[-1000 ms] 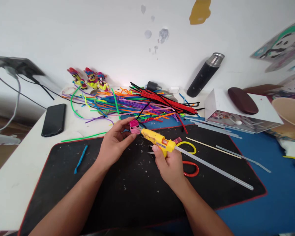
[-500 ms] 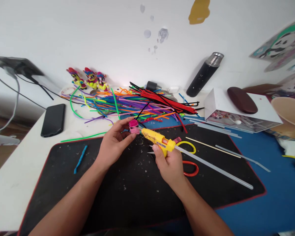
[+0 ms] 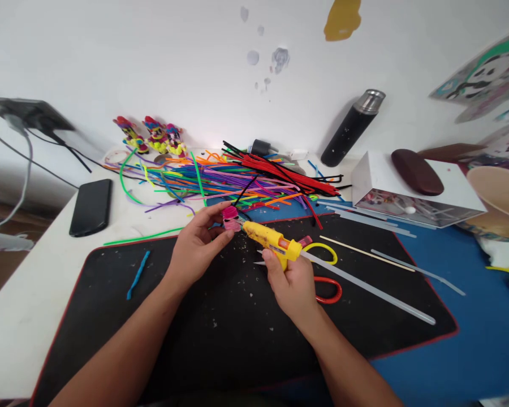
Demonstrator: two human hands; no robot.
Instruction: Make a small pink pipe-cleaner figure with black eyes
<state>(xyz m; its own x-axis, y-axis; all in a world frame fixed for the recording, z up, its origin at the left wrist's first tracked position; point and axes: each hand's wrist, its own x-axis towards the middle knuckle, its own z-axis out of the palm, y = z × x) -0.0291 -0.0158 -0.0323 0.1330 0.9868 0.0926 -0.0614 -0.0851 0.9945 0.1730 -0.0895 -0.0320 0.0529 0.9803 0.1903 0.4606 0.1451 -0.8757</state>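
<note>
Between the thumb and fingers of my left hand is a small pink pipe-cleaner piece, darker pink on top and with a bit of black on it. My right hand is wrapped round a yellow hot glue gun. Its nozzle points left and meets, or nearly meets, the right side of the pink piece; contact is too small to make out. A long translucent glue stick sticks out of the gun's back end. Scissors with red and yellow handles lie partly hidden behind my right hand.
A black mat lies under my hands, with a blue twisted pipe cleaner on it. Behind are a heap of coloured pipe cleaners, several small figures and a black flask. A phone lies left, a white box right.
Hardly anything differs. Both hands keep their places, with the glue gun's tip still at the pink piece; the whole view has shifted very slightly.
</note>
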